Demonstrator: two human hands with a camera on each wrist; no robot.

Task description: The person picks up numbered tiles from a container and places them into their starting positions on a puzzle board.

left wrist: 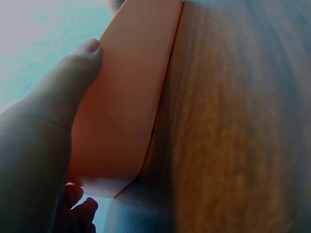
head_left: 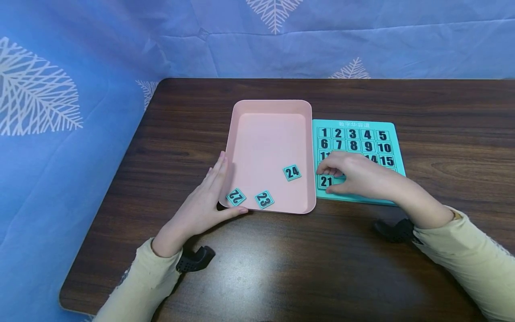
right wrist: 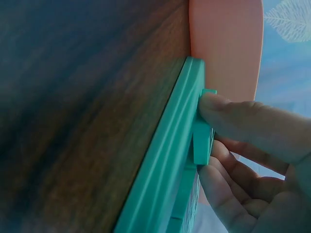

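Observation:
My right hand (head_left: pixel 360 176) pinches the turquoise tile marked 21 (head_left: pixel 325 181) between thumb and fingers, at the lower left of the turquoise number board (head_left: pixel 362 201). Seen from the right wrist, that tile (right wrist: pixel 201 141) stands slightly proud of the frame. With straight fingers, my left hand (head_left: pixel 203 201) rests along the left side and near corner of the pink tray (head_left: pixel 273 103). Its thumb (left wrist: pixel 85 63) lies against the tray's wall (left wrist: pixel 129 92). Loose in the tray are tiles 22 (head_left: pixel 236 197), 23 (head_left: pixel 264 200) and 24 (head_left: pixel 292 172). The right hand hides part of the board's lower rows.
Board and tray stand side by side on a dark wooden table (head_left: pixel 289 264). Behind the table and at its left hangs a blue cloth (head_left: pixel 225 49) with white leaf patterns. A black device (head_left: pixel 196 258) sits at each wrist.

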